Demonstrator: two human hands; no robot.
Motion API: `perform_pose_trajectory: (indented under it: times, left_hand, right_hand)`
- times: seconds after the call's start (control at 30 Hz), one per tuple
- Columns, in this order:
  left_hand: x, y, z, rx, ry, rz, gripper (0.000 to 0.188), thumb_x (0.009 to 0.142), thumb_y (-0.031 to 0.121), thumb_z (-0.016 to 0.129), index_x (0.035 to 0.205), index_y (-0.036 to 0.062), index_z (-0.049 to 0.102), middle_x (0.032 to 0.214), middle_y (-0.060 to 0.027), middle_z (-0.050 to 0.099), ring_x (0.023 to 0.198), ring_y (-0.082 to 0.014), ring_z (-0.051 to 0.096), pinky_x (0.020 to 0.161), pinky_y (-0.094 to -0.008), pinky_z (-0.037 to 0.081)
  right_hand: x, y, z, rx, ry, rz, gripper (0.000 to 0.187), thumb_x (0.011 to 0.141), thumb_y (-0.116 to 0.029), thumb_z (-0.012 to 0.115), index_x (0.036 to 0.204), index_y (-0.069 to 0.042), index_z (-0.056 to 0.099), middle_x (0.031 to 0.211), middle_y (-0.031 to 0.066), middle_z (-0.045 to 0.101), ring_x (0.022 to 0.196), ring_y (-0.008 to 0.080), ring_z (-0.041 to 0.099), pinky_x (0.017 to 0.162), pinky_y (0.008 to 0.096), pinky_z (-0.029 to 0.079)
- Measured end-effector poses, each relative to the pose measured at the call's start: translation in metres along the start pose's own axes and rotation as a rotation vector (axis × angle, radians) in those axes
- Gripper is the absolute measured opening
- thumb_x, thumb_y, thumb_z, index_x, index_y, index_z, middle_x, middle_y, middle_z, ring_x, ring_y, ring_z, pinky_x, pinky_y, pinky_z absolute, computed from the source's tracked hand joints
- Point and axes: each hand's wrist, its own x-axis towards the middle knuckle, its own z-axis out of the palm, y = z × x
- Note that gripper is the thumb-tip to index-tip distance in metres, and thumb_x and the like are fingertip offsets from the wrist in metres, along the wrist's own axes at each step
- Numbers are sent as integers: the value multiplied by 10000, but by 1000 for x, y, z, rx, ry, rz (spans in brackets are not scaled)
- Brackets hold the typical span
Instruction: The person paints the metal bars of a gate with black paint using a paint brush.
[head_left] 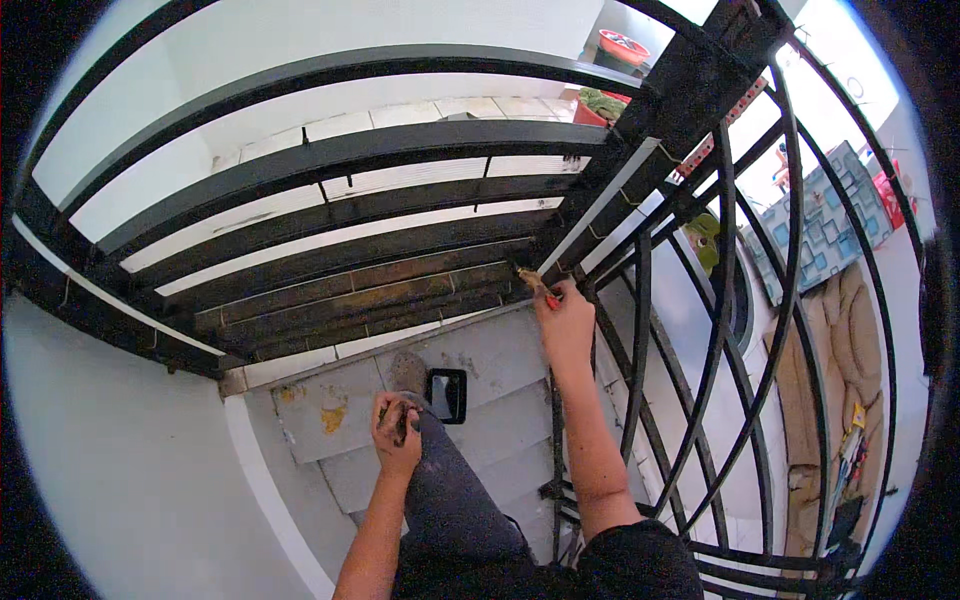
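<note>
My right hand [567, 320] is closed around the red handle of a small paintbrush [533, 280]. The brush head points up and left, at the lower corner where the dark metal gate [380, 280] meets its upright post. Lower down, in front of my knee, my left hand [397, 432] is curled, with dark smears on its fingers. Something dark shows in its grip, too unclear to name. A black rectangular tray [447, 396] with a shiny inside rests on the grey step beside my shoe [408, 372].
Grey tiled steps [510, 430] with yellowish stains lie below me. A black curved railing [725, 330] runs along the right. Beyond it are a brown sofa [845, 340] and a blue patterned box [825, 220]. A white wall [150, 440] stands at left.
</note>
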Motion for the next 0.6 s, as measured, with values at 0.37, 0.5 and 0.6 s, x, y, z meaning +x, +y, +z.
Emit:
perform_pose_trajectory:
  times: [0.37,0.5,0.6]
  left_hand:
    - [-6,3,8,-50,7,-25,62,855,1,561,903,-30,535,882,-82,484,783,-194,543,719,-307,478]
    - [-8,-2,3,189,2,142,83,865,38,566,891,-30,526,875,-86,488,770,-194,537,713,-308,474]
    - [-15,-7,-2,-119,100,-161,33,860,-10,539,853,-4,508,844,-82,495,782,-206,532,741,-288,436]
  right_hand:
    - [-70,-94,47,7,-207,-142,276,839,-223,665,987,-30,533,691,258,616,715,459,625,620,533,488]
    - [-82,-108,63,32,-293,-205,295,838,-228,665,991,-12,534,699,248,627,706,449,633,611,526,496]
    - [-75,-105,48,-58,-202,-193,291,857,-253,654,981,-16,541,720,206,647,697,402,655,608,505,511]
